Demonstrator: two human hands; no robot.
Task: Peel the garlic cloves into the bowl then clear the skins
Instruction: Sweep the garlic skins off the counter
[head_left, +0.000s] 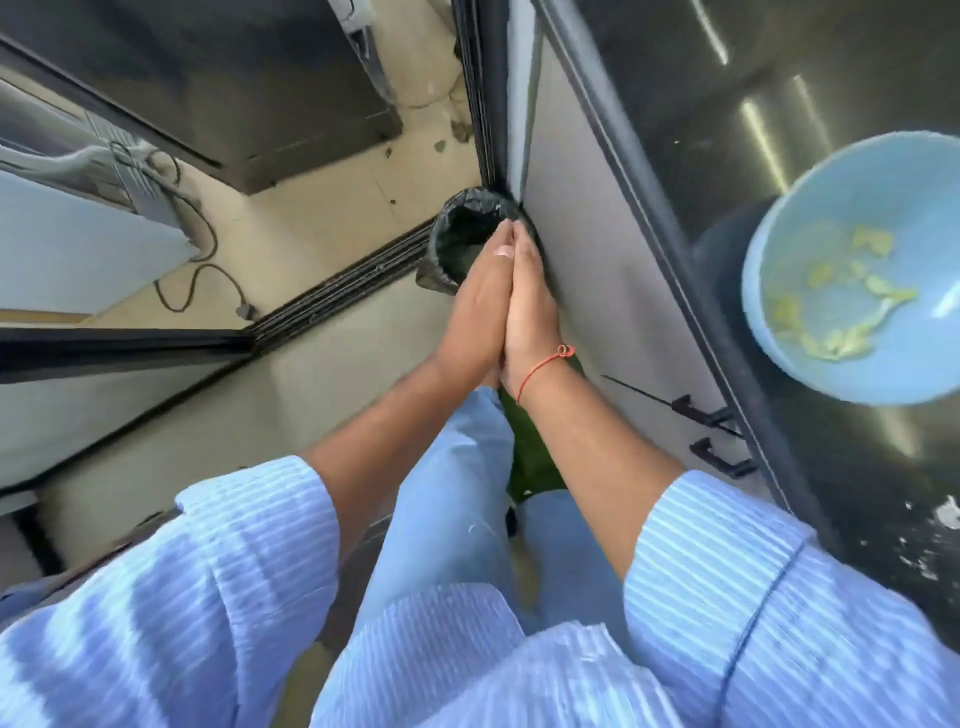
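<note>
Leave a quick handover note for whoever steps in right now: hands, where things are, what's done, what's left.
Left hand and right hand: palms pressed flat together, fingers straight, over the black-lined bin on the floor. Nothing visible between them.
Blue bowl sits on the steel counter, peeled cloves inside.
Done: peeling, apparently.
Left: a few white skin scraps remain on the counter; clear them.

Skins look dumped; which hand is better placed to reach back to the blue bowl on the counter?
Right, probably. The right hand is pressed flat against the left hand over the black bin, and the blue bowl with peeled garlic cloves sits on the counter on the person's right.
</note>
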